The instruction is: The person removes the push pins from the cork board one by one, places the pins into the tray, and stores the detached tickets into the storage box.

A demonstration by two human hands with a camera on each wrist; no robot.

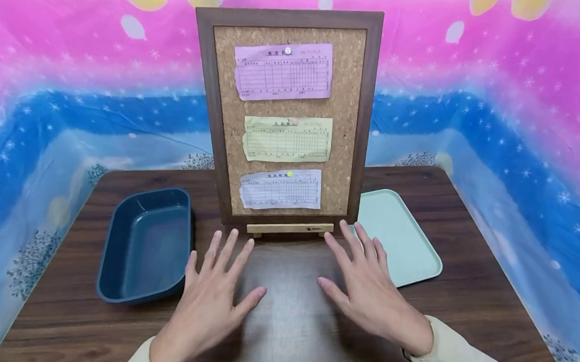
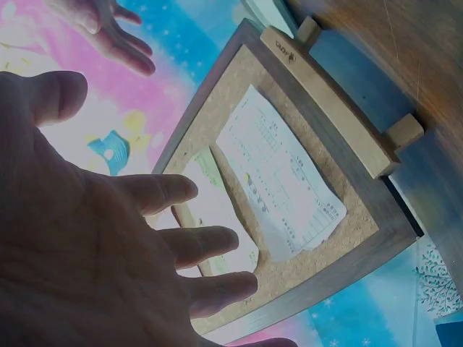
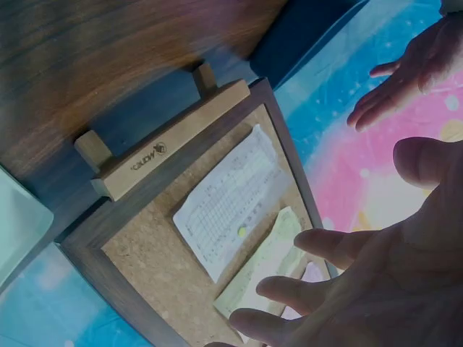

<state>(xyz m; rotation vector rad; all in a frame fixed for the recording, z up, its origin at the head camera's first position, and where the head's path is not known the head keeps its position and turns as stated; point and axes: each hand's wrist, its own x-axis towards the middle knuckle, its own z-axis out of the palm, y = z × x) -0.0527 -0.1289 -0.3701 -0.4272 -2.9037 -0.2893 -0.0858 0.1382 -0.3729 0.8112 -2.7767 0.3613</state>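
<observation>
Both hands hover over the table in front of a framed cork board (image 1: 343, 151). My left hand (image 1: 210, 297) has its fingers spread, holding nothing, beside a dark blue basin (image 1: 141, 293). Spread as well, my right hand (image 1: 372, 294) is empty and overlaps a pale green tray (image 1: 405, 241) in the head view. Three paper slips are pinned one above another: a purple slip (image 1: 280, 79) under a white pushpin (image 1: 288, 51), a yellow slip (image 1: 287, 142) under a pink pushpin (image 1: 295, 122), and a white slip (image 1: 281, 194) under a yellow pushpin (image 1: 290, 174).
A small wooden easel (image 1: 289, 228) props the board upright on the dark wooden table (image 1: 282, 323). The basin stands left of the board, the tray right. A pink and blue patterned cloth (image 1: 472, 92) hangs behind and along the sides.
</observation>
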